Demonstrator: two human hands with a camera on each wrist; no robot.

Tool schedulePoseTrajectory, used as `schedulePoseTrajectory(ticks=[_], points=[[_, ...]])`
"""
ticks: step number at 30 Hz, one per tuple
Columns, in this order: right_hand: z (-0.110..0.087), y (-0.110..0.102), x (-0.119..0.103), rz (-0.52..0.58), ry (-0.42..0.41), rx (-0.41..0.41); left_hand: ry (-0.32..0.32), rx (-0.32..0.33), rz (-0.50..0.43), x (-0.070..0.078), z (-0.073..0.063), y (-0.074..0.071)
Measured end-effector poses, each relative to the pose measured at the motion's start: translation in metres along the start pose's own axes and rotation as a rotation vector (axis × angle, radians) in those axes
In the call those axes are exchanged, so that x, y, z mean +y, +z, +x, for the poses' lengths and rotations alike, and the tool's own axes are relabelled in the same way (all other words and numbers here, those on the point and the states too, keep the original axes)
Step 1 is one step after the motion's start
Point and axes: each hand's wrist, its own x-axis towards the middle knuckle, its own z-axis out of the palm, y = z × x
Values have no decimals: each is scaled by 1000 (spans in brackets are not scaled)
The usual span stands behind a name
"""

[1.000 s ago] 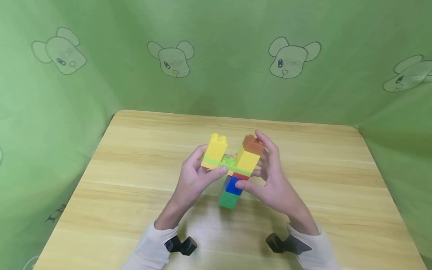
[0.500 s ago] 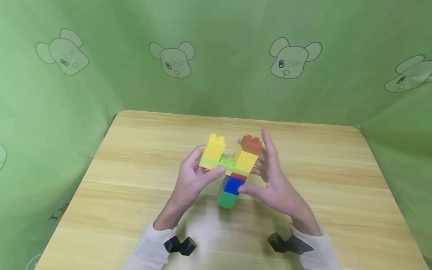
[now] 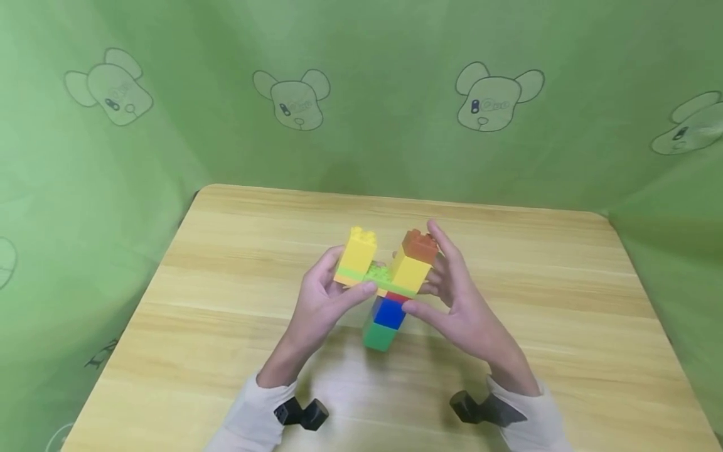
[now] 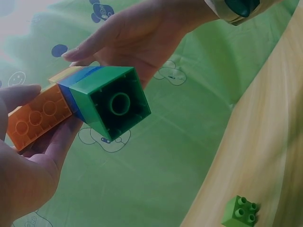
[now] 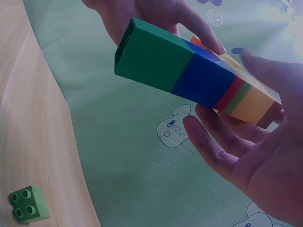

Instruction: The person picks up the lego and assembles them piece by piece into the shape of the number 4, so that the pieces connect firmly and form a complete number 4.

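A built figure of toy building bricks is held up over the table. Its stem is a green brick [image 3: 380, 337] below a blue brick [image 3: 390, 312], with red above. Across these lie an orange brick [image 4: 40, 118] and a lime-green plate [image 3: 377, 272]. A yellow brick [image 3: 357, 252] rises on the left; another yellow brick [image 3: 411, 273], topped by a brown brick [image 3: 420, 247], rises on the right. My left hand [image 3: 319, 307] grips the left end of the orange and lime layers. My right hand [image 3: 465, 314] loosely surrounds the right side; its thumb sits apart in the right wrist view.
A loose lime-green brick [image 4: 240, 212] lies on the wooden table [image 3: 226, 263], seen in both wrist views but not in the head view. Green cloth [image 3: 390, 157] with mouse-like drawings hangs around the table. Each sleeve bears a black wrist camera [image 3: 302, 413].
My right index finger straightened up off the brown brick and then came back towards it. The right thumb slid off the blue brick's face to its edge. The left hand kept its grip.
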Motion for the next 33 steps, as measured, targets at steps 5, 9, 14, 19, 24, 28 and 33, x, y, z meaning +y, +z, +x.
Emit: schedulePoseTrajectory(ticks=[5,9,14,19,24,28,33], points=[[2,2,2,21,-9,-16,-1,-1,-7,0,-1,-2],[3,4,3,37,-11,-24,-3,1,-10,0,-1,-2],[5,6,2,38,-10,-32,-2,7,-6,1,-2,-4],[6,8,5,33,-28,-25,-4,12,4,0,-3,-5],[6,10,5,48,-21,-4,-9,15,3,-1,-3,-4],[7,11,2,66,-3,40,-12,15,-3,-1,-2,-4],[7,9,2,60,-47,80,-15,-23,5,-1,-4,-8]])
